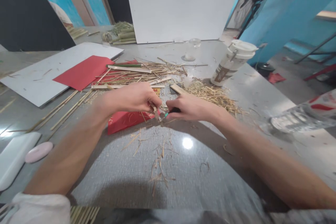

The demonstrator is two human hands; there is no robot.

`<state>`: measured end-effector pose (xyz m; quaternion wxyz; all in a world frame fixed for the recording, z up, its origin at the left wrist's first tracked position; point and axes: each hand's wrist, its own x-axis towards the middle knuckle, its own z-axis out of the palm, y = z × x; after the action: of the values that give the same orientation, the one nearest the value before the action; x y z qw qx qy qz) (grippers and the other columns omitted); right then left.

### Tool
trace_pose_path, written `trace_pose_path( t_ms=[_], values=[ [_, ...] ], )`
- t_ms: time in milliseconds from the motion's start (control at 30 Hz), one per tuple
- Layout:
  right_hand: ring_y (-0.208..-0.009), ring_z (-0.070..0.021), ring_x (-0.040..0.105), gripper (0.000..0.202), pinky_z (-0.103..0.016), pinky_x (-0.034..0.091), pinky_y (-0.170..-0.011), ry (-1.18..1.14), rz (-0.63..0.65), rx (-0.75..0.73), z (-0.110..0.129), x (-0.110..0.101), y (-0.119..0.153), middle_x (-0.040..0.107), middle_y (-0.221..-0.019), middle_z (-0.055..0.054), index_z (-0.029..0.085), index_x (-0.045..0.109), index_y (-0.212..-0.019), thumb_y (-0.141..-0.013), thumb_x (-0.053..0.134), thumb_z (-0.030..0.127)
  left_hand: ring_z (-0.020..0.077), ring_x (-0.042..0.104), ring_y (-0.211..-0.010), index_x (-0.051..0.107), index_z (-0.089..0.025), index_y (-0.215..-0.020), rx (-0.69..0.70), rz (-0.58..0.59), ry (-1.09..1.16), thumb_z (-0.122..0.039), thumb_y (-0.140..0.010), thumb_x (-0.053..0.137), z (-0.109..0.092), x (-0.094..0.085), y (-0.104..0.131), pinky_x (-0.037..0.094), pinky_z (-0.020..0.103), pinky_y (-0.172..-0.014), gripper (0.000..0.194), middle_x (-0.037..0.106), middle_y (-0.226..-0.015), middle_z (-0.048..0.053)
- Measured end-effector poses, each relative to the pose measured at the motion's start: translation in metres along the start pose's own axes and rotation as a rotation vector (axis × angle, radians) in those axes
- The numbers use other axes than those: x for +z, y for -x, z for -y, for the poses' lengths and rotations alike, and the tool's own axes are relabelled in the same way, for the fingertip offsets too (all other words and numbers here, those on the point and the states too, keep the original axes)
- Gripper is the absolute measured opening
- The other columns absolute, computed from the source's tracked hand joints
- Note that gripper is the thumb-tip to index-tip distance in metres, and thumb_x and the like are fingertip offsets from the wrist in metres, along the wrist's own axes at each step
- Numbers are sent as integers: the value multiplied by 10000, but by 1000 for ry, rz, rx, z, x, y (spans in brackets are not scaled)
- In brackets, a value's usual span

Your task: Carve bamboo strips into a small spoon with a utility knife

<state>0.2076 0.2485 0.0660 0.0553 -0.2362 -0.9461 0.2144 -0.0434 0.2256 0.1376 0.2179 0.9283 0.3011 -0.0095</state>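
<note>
Over the middle of the table my left hand [133, 97] pinches a short pale strip [155, 112], which looks like bamboo or straw. Facing it, my right hand [190, 106] is closed round a small tool with a black and teal handle [173, 111], probably a knife; its working end meets the strip and is too blurred to make out. Beneath my left hand lies a red paper sheet [123, 121]. Thin shavings [159, 171] are scattered on the table in front of me. A heap of straw shavings [210, 94] lies beyond my right hand.
Long thin sticks [147, 71] lie across the table behind my hands, near a red sheet [84, 73] on a white board [47, 73]. A lidded container [232, 63], a glass jar [193, 49] and a plastic bottle [301, 115] stand or lie rightward. A pink oval object [39, 152] is left.
</note>
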Motion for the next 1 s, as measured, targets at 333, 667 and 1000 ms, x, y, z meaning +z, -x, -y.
trace_pose_path(
  t_ms=[333, 667, 1000],
  values=[
    [-640, -148, 469, 349, -312, 251, -653, 19, -2, -7, 1, 0, 0, 623, -733, 5, 208, 655, -957, -1089, 578, 521, 122, 719, -675, 883, -266, -928, -14, 4, 0, -76, -897, 722, 0, 0, 0, 415, 221, -640, 251, 817, -728, -27],
    [-649, -151, 488, 350, -314, 261, -670, 32, -11, -7, 4, 0, 0, 659, -755, -7, 203, 663, -966, -1083, 593, 526, 123, 729, -690, 878, -275, -927, -3, 1, -4, -72, -896, 729, 0, 0, 0, 417, 221, -643, 254, 838, -761, -32],
    [-656, -151, 478, 358, -323, 250, -665, 29, 4, -4, 2, 1, 2, 676, -782, -15, 196, 684, -996, -1080, 606, 535, 119, 727, -688, 876, -251, -915, -1, 4, 10, -92, -898, 744, 1, 1, -1, 413, 221, -649, 207, 825, -750, -27]
  ],
)
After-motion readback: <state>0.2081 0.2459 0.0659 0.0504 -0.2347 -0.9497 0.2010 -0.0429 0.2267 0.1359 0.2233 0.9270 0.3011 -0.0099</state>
